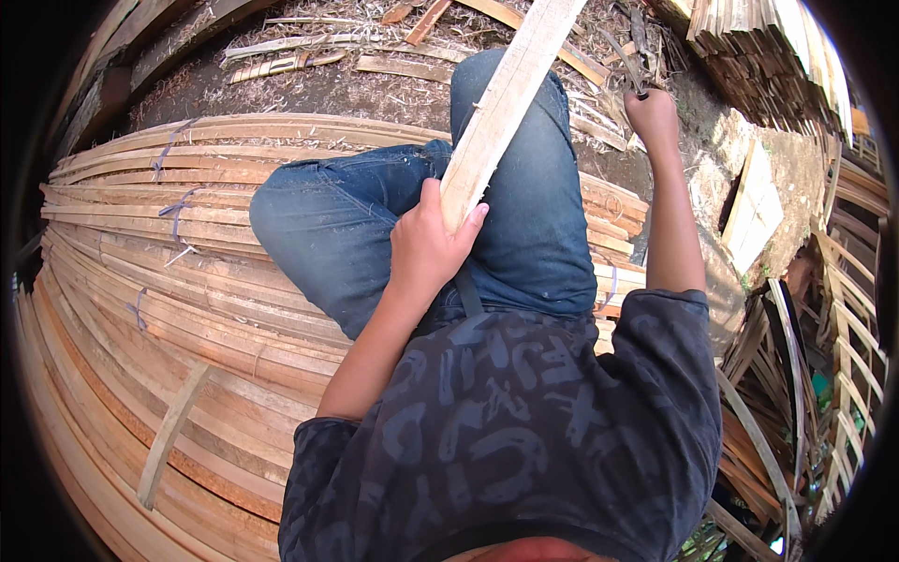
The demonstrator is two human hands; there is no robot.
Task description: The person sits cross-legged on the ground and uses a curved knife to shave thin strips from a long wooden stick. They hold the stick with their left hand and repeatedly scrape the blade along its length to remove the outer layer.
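Near its lower end, my left hand (433,239) grips a pale wooden plank (510,98), thumb on one side and fingers on the other. The plank slants up and to the right across my raised right knee, and its far end runs out of the top of the view. Out to the right, with the arm stretched, my right hand (653,119) is closed in a fist round a dark, narrow tool (634,70). Its exact kind is hard to make out against the dark debris behind it.
Long bundled wooden strips (225,220) lie beneath and left of me, with purple ties. A short stick (173,436) rests across them. Shavings and offcuts (403,67) cover the ground ahead. A stack of thin boards (758,61) stands far right; a slatted wooden frame (847,375) stands nearer.
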